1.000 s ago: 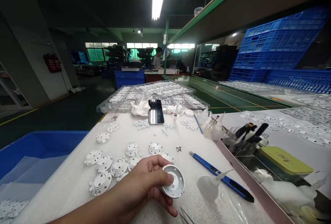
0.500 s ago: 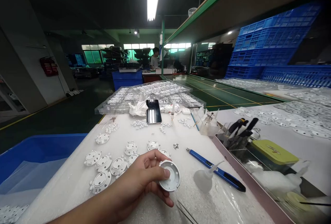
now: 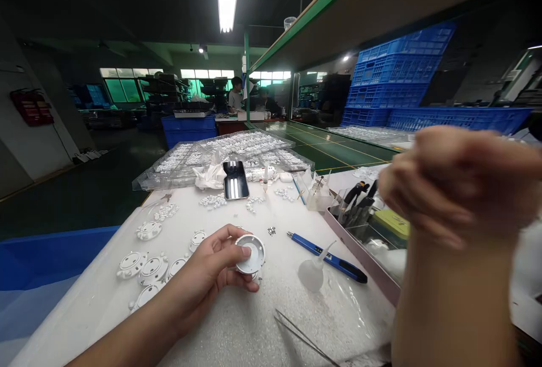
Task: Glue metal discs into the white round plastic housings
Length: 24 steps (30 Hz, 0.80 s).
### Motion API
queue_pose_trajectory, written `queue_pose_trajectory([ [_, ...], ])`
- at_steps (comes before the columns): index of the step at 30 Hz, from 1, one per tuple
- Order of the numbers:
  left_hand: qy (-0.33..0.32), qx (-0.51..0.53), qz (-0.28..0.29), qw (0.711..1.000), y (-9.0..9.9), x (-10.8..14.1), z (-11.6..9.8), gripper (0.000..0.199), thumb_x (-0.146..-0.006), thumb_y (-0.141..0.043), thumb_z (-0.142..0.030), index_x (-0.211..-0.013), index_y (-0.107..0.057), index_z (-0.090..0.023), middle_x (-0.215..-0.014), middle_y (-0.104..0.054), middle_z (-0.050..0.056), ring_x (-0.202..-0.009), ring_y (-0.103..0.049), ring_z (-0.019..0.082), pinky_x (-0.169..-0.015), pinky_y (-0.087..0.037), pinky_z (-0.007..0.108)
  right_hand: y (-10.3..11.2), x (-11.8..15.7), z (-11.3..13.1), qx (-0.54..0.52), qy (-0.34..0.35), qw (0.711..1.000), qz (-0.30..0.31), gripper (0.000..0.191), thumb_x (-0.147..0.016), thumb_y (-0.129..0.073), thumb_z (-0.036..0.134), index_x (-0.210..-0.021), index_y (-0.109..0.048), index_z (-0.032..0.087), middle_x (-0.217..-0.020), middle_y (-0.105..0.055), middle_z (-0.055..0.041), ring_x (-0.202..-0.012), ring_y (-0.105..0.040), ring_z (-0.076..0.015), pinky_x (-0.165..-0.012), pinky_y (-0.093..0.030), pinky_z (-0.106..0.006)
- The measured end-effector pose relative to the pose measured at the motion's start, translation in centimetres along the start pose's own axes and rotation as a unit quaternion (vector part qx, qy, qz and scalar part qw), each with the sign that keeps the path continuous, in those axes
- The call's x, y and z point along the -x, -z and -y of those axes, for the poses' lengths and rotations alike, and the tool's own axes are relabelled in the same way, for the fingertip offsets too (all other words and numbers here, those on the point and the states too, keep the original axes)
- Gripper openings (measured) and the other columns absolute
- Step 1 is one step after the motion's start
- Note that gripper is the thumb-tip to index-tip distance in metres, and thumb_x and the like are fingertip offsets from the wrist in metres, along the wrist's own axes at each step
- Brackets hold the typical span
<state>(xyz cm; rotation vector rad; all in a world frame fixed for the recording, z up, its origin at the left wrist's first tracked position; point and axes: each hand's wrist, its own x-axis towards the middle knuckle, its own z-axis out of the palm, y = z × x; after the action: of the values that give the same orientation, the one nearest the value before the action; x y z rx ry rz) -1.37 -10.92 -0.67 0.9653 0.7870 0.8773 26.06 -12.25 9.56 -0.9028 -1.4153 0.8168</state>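
On foam mat, L hand (image 3: 212, 268) grip holds round white cap (image 3: 250, 254); R hand (image 3: 457, 183) blurred, grip unclear.

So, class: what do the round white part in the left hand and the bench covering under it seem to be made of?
Round white part: likely moulded plastic, matte, uniformly white with a crisp thin rim. Bench covering: probably white foam sheet, with a fine pebbled, slightly sparkling texture.

Around the round white cap (image 3: 250, 254) that you hold in your left hand (image 3: 210, 270), you have six white discs (image 3: 153, 268) lying to its left, one blue pen (image 3: 322, 256) and one squeeze bottle (image 3: 312, 272) to its right, and one pair of tweezers (image 3: 305, 337) nearer you.
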Motion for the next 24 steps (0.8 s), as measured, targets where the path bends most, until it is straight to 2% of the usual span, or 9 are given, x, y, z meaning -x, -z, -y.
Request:
queue_pose_trajectory([
  [2,-0.002,-0.011,-0.004,1.000,0.2,-0.2,-0.2,0.014,-0.084,-0.065,-0.020,-0.093,-0.055,-0.017,-0.085,-0.059,0.002,-0.069,-0.057,0.013,-0.061,-0.057,0.029,-2.0,-1.8,-1.5,-0.072,-0.014,0.992,0.108,0.040,-0.087,-0.047,0.043,-0.056,-0.036,0.021,-0.037,-0.033,0.0138,-0.024,-0.030,0.0002,-0.034,-0.013,-0.014],
  [4,-0.009,-0.051,-0.013,0.999,0.5,-0.4,-0.5,0.017,-0.083,-0.068,-0.024,-0.093,-0.056,-0.017,-0.086,-0.058,0.003,-0.070,-0.058,0.014,-0.064,-0.059,0.031,-3.5,-3.2,-3.8,-0.070,-0.047,0.990,0.116,0.034,-0.082,-0.062,0.042,-0.063,-0.045,0.020,-0.043,-0.041,0.0112,-0.031,-0.034,-0.0020,-0.033,-0.019,-0.015],
  [7,-0.055,-0.155,-0.042,0.986,1.1,-0.5,-1.1,0.025,-0.079,-0.073,-0.032,-0.096,-0.059,-0.020,-0.084,-0.050,-0.001,-0.072,-0.057,0.014,-0.069,-0.061,0.036,-4.8,-4.3,-7.3,-0.054,-0.088,0.986,0.132,0.031,-0.084,-0.065,0.044,-0.071,-0.049,0.020,-0.053,-0.048,0.0072,-0.038,-0.039,-0.0037,-0.035,-0.022,-0.017],
  [10,-0.110,-0.283,-0.083,0.949,1.7,-0.4,-1.7,0.024,-0.078,-0.074,-0.035,-0.096,-0.064,-0.023,-0.079,-0.041,-0.004,-0.060,-0.048,0.008,-0.062,-0.058,0.029,-5.4,-4.3,-9.5,-0.033,-0.108,0.977,0.180,0.030,-0.087,-0.062,0.046,-0.078,-0.053,0.018,-0.062,-0.056,0.0031,-0.045,-0.050,-0.0061,-0.041,-0.031,-0.018],
  [12,-0.145,-0.364,-0.111,0.913,1.9,-0.4,-1.9,0.020,-0.079,-0.071,-0.035,-0.095,-0.066,-0.024,-0.077,-0.044,-0.004,-0.056,-0.046,0.007,-0.056,-0.053,0.024,-5.9,-4.0,-10.1,-0.020,-0.118,0.965,0.232,0.028,-0.086,-0.064,0.044,-0.085,-0.058,0.017,-0.071,-0.060,0.0009,-0.052,-0.056,-0.0075,-0.045,-0.037,-0.019],
  [14,-0.188,-0.419,-0.120,0.880,2.2,-0.6,-1.8,0.015,-0.080,-0.070,-0.030,-0.094,-0.067,-0.025,-0.080,-0.054,-0.002,-0.064,-0.053,0.010,-0.059,-0.051,0.022,-6.5,-3.9,-10.4,-0.011,-0.130,0.945,0.299,0.027,-0.083,-0.068,0.042,-0.094,-0.062,0.018,-0.079,-0.062,-0.0006,-0.058,-0.059,-0.0087,-0.049,-0.041,-0.020],
  [18,-0.250,-0.456,-0.104,0.848,2.5,-1.0,-1.4,0.022,-0.078,-0.066,-0.015,-0.096,-0.068,-0.028,-0.091,-0.065,-0.002,-0.082,-0.060,0.014,-0.069,-0.052,0.022,-7.7,-3.7,-11.4,-0.009,-0.151,0.898,0.412,0.037,-0.075,-0.077,0.037,-0.105,-0.065,0.020,-0.093,-0.066,-0.0035,-0.068,-0.063,-0.0125,-0.054,-0.045,-0.022],
  [21,-0.280,-0.471,-0.094,0.832,2.3,-0.9,-1.0,0.025,-0.077,-0.065,-0.011,-0.096,-0.067,-0.028,-0.090,-0.065,-0.003,-0.081,-0.060,0.013,-0.068,-0.051,0.021,-8.4,-3.5,-12.0,-0.015,-0.155,0.887,0.435,0.038,-0.074,-0.077,0.034,-0.107,-0.064,0.020,-0.088,-0.067,-0.0017,-0.070,-0.062,-0.0127,-0.058,-0.047,-0.022],
  [24,-0.288,-0.455,-0.094,0.837,1.7,-0.7,-0.7,0.021,-0.079,-0.066,-0.013,-0.096,-0.066,-0.026,-0.090,-0.065,-0.002,-0.080,-0.059,0.013,-0.067,-0.051,0.022,-8.7,-3.2,-11.9,-0.016,-0.147,0.893,0.424,0.029,-0.077,-0.074,0.031,-0.102,-0.066,0.018,-0.077,-0.064,0.0002,-0.069,-0.059,-0.0115,-0.062,-0.045,-0.023],
])
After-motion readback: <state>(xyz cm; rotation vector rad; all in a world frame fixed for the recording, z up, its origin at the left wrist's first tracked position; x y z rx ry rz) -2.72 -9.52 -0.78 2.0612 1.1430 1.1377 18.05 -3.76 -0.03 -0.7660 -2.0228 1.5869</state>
